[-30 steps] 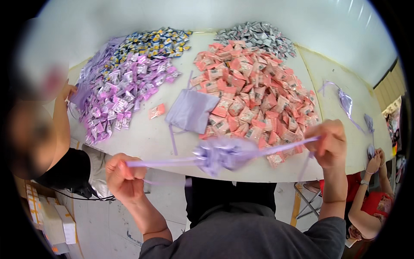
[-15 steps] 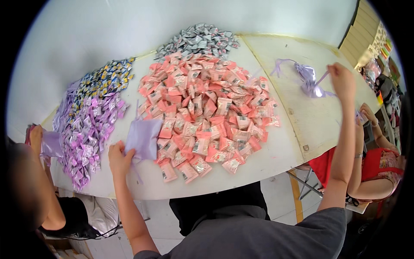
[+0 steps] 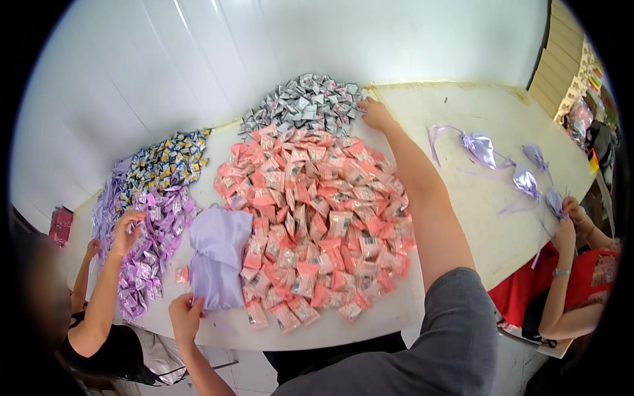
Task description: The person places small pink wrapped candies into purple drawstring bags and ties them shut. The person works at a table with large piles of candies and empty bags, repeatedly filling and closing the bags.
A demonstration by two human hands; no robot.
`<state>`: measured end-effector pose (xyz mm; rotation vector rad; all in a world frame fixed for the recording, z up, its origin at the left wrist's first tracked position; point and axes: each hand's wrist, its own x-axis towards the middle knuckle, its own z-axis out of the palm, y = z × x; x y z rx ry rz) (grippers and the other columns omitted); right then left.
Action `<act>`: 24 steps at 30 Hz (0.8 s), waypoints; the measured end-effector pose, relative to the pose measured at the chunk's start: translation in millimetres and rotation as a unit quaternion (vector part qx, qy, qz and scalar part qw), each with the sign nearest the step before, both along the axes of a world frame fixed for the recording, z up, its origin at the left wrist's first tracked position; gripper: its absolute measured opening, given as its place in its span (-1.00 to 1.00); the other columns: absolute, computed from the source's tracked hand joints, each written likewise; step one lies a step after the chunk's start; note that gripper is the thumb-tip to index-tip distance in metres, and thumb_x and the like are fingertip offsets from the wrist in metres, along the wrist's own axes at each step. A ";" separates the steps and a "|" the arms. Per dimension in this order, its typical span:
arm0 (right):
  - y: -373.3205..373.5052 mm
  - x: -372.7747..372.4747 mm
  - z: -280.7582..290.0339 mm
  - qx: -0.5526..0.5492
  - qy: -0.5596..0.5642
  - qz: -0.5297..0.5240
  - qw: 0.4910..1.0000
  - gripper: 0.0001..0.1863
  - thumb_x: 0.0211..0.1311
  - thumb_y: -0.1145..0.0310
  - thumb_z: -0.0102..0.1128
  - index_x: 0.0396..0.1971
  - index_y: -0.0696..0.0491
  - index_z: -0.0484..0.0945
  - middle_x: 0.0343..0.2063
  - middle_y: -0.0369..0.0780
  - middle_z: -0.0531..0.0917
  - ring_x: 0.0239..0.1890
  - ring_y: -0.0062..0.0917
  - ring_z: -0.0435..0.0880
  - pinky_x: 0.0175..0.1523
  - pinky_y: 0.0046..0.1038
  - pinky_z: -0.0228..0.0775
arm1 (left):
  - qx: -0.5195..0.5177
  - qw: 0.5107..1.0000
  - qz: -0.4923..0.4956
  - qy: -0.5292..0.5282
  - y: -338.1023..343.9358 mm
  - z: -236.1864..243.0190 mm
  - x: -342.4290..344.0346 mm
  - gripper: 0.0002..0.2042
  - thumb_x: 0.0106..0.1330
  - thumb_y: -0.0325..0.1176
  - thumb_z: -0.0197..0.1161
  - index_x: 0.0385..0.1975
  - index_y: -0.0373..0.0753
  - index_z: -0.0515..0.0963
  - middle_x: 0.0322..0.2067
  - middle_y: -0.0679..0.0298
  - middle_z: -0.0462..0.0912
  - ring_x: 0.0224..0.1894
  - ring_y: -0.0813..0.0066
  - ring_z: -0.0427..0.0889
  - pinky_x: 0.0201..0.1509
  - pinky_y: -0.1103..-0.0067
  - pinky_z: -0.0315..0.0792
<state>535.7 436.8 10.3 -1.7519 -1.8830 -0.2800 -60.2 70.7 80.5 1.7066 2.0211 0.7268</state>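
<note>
My left hand (image 3: pixel 185 315) pinches the lower left corner of a lavender satin pouch (image 3: pixel 222 288). More lavender cloth (image 3: pixel 218 224) lies just above that pouch, touching the pink packets. My right arm stretches far forward over the right side of the pink packet heap (image 3: pixel 317 224). At the right edge of a heap of small silver-grey packets (image 3: pixel 300 105), my right hand (image 3: pixel 378 115) has its fingers curled down; what they grip, if anything, is hidden.
Purple packets (image 3: pixel 155 231) and blue-yellow packets (image 3: pixel 170 158) are heaped at left beside a co-worker's hand (image 3: pixel 125 231). Tied lavender pouches (image 3: pixel 479 148) lie on the right table, where another person's hands (image 3: pixel 569 218) handle one. One loose pink packet (image 3: pixel 181 274) lies by the lavender pouch.
My right hand has let go of a ribbon on a tied pouch at right and moved left to the silver-grey heap. My left hand now grips the near pouch lower down, and its cloth spreads wider.
</note>
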 end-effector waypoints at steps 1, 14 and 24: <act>7.1 -6.0 -8.1 -0.006 -0.018 0.010 1.000 -0.63 -0.03 0.38 0.08 -0.13 -0.07 0.55 -0.19 -0.06 0.57 -0.14 -0.17 0.55 -0.02 -0.25 0.39 | -0.014 0.999 0.022 -0.042 -4.6 -2.7 -7.2 -0.86 0.15 -0.46 0.18 -0.46 -0.46 0.54 -0.72 0.29 0.47 -0.72 0.62 0.43 -0.67 0.66 0.33; -14.2 -22.7 -6.8 -0.062 0.122 -0.008 0.991 -0.68 -0.15 0.34 0.21 -0.27 -0.01 0.55 -0.18 -0.02 0.49 -0.04 -0.18 0.44 0.01 -0.25 0.31 | 0.376 0.914 0.024 0.152 0.2 61.2 47.2 -0.81 0.27 -0.45 0.10 -0.50 -0.48 0.49 -0.40 0.08 0.56 -0.51 0.40 0.46 -0.48 0.60 0.29; -93.1 -63.3 78.8 -0.346 0.300 0.069 0.886 -0.68 -0.20 0.49 0.23 -0.30 0.00 0.64 -0.28 -0.09 0.51 -0.16 -0.28 0.50 -0.06 -0.34 0.33 | 0.259 0.945 -0.086 0.179 -26.2 47.5 70.2 -0.95 0.03 -0.62 0.21 -0.53 -0.38 0.48 -0.31 0.15 0.54 -0.57 0.42 0.50 -0.62 0.60 0.33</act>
